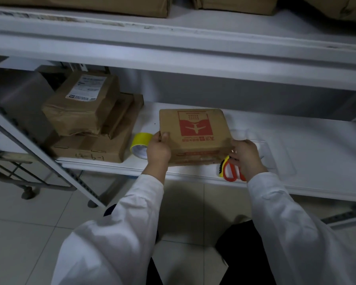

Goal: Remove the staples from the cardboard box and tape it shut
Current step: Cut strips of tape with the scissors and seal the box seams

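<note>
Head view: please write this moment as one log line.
left hand grips cardboard box left corner | right hand grips right corner | tape roll, scissors on shelf

A cardboard box (194,134) printed with a red aeroplane lies flat on a white shelf (306,173), and the left hand (158,150) grips its near left corner with the thumb on top while the right hand (246,156) holds its near right corner. A yellow tape roll (141,144) lies just left of the box, beside stacked brown parcels (86,120). Orange-handled scissors (230,171) lie under the right hand.
</note>
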A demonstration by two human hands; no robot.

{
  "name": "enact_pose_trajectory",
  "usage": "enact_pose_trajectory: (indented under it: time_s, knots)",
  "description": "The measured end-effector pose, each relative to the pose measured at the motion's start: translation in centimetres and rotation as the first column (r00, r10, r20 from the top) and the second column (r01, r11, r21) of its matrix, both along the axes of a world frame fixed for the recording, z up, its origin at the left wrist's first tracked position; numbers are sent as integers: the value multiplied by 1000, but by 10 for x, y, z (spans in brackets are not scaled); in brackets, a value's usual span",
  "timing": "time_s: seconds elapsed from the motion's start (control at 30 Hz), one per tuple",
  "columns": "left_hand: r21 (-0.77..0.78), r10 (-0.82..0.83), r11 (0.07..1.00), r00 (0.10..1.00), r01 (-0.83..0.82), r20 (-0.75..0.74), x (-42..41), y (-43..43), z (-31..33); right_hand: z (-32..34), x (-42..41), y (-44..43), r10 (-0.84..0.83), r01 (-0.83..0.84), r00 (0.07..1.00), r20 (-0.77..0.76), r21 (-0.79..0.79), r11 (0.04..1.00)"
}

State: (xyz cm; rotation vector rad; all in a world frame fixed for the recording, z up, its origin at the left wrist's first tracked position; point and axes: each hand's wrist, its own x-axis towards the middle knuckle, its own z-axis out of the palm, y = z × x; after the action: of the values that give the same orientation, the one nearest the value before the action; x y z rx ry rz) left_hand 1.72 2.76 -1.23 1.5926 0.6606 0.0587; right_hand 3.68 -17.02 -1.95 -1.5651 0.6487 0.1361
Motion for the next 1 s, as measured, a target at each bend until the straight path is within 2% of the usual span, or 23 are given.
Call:
enact_pose_trajectory:
  time_s: [0.07,0.1,0.13,0.17,0.2,0.23,0.27,0.3,0.4,0.5,0.63,1.0]
  knots:
    - [-6,-32,999,999,32,-16,-1,-2,3,0,-3,-1,-12,12,1000,13,8,1000]
    - [-12,-35,999,999,35,-12,-1,-3,3,-4,-6,-2,-8,10,1000,28,-70,997]
    - [-6,-35,999,999,35,-6,-1,-3,3,-11,-8,-3,24,-14,999,40,-240,971]
    - [10,-35,999,999,35,-10,-1,-2,2,-17,-14,-3,99,-69,994,43,-452,889]
    - [28,-36,999,999,36,-19,-1,-2,2,-23,-21,-2,219,-157,975,18,-639,753]
    - [39,-37,999,999,38,-27,-1,-2,2,-32,-27,-1,347,-262,937,-50,-755,601]
    - [46,-37,998,999,39,-31,-1,-2,1,-40,-31,-1,433,-368,888,-153,-801,473]
    - [51,-38,998,999,40,-32,0,-2,1,-48,-33,-1,463,-456,850,-252,-792,406]
    - [74,-47,996,998,51,-47,1,-2,1,-57,-35,-3,453,-546,813,-366,-748,376]
    - [73,-38,996,998,42,-51,4,-1,-1,-64,-35,-6,430,-570,787,-442,-788,233]
    - [82,-49,995,997,54,-55,7,-2,0,-68,-35,-3,390,-556,799,-458,-810,187]
    - [116,-79,990,996,83,-40,12,-1,3,-71,-26,-4,314,-528,835,-451,-818,229]
